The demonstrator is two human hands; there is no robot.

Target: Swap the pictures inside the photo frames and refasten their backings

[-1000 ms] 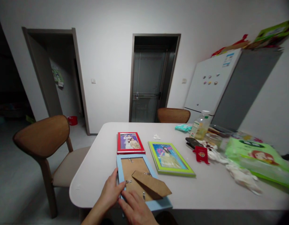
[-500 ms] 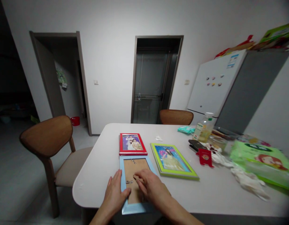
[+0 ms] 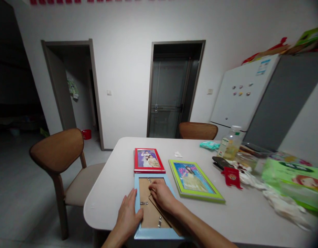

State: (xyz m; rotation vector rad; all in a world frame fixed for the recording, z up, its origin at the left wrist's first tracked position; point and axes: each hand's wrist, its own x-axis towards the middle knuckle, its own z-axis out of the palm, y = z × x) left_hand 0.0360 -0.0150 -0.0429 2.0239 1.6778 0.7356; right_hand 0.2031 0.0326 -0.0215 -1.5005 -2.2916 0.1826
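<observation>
A light-blue picture frame (image 3: 154, 234) lies face down at the table's near edge, its brown backing board (image 3: 148, 220) and small metal clips showing. My left hand (image 3: 129, 212) rests with spread fingers on the frame's left side, thumb over the backing. Near the upper clip (image 3: 149, 180), my right hand (image 3: 161, 194) has its fingers pinched together above the board; what they hold, if anything, is hidden. Beyond the blue frame lies a red picture frame (image 3: 149, 170) with a photo. To the right is a green picture frame (image 3: 200, 197), face up.
On the table's right stand a bottle (image 3: 229, 143), a dark phone-like object (image 3: 221, 162), a red packet (image 3: 232, 177), crumpled tissues (image 3: 285, 206) and a green tissue pack (image 3: 295, 179). A wooden chair (image 3: 58, 151) stands at the left, another (image 3: 198, 131) behind the table.
My right hand has moved up the backing toward the upper clip, uncovering the lower clip. My left hand stays on the frame's left side. The view has shifted slightly.
</observation>
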